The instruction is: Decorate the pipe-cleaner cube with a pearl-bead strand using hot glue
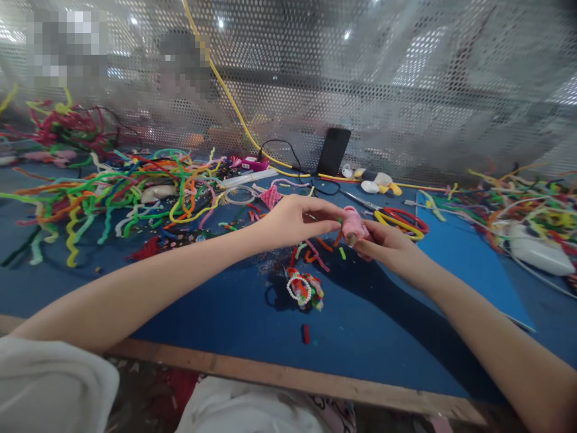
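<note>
Currently both hands meet over the middle of the blue table (216, 313), above the surface. Right hand (390, 249) has its fingers wrapped around a small pink piece (353, 227), held up off the table. Left hand (295, 221) pinches the same pink piece from its left side, thumb and forefinger closed on it. What the piece is exactly: too small to tell.

Just below the hands on the table: a little multicoloured bundle with a white bead loop (304, 290). A short red scrap (306, 333) lies nearer the table's front edge. Red and yellow loops (401, 221) lie just beyond the right hand. Big heap of coloured pipe cleaners (121, 192) to the left, another heap (527, 207) far right. Black phone (333, 151) leans against the perforated metal screen (406, 90) at the back.
</note>
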{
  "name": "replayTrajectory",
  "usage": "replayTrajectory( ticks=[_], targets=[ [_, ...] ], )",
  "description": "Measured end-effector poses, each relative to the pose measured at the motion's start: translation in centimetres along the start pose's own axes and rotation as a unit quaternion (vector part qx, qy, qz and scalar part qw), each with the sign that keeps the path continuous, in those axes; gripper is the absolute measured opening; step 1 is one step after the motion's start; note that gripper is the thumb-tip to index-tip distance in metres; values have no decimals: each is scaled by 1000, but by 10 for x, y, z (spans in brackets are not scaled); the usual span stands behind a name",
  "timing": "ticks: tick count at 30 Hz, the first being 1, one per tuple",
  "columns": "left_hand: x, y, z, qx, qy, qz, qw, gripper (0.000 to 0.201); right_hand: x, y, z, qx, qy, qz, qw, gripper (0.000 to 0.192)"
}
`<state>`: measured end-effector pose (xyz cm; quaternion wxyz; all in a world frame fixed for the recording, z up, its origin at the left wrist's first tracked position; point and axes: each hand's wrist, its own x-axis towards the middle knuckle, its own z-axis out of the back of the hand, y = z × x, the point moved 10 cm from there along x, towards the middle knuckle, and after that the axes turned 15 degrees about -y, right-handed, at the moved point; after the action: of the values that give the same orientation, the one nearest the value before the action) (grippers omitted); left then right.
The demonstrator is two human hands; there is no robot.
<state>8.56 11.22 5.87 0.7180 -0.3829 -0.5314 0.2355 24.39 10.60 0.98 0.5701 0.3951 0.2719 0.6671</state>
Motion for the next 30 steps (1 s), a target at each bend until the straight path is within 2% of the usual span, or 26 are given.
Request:
replayTrajectory(
  ticks=[5, 9, 10, 12, 13, 14, 15, 17, 18, 20, 22, 24, 27, 30],
  targets=[
    [0, 10, 6, 57, -46, 20, 997, 15, -2, -4, -4, 24, 18, -32, 999, 57],
    [0, 21, 29, 145, -109, 51, 982, 13, -1, -5, 0, 50, 2, -34, 998, 52],
    [0, 22, 36, 175, -123, 51, 976, 18, -1, -6, 1, 56, -3, -36, 998, 52],
    [-1, 20, 41, 229, -120, 33, 966, 45, 1, -9, 2, 66, -13, -42, 997, 50],
    [-1, 19, 39, 245, -104, 20, 964, 57, 1, -10, 2, 70, -21, -46, 996, 50],
    [-1, 17, 35, 250, -88, 10, 964, 60, 2, -12, 3, 72, -30, -52, 996, 49],
    [-2, 15, 31, 246, -78, 8, 966, 51, 3, -14, 4, 74, -42, -60, 995, 49],
    [-3, 14, 18, 216, -39, 29, 975, 20, 3, -18, 5, 77, -58, -76, 992, 50],
    [-5, 17, 10, 187, -17, 60, 980, 16, 3, -18, 5, 77, -61, -82, 992, 50],
    [-11, 22, -10, 132, 54, 114, 983, 25, 1, -16, 3, 77, -55, -87, 992, 51],
    [-15, 22, -22, 95, 93, 134, 982, 30, -1, -11, 1, 72, -45, -85, 993, 51],
    [-17, 22, -26, 60, 90, 139, 984, 26, -2, -7, -1, 65, -38, -83, 994, 51],
    [-17, 29, -24, 1, 52, 168, 984, 18, -3, -4, -3, 59, -31, -83, 994, 51],
    [-19, 35, -21, -16, 28, 188, 982, 17, -3, -5, -5, 65, -26, -84, 994, 51]
  ],
)
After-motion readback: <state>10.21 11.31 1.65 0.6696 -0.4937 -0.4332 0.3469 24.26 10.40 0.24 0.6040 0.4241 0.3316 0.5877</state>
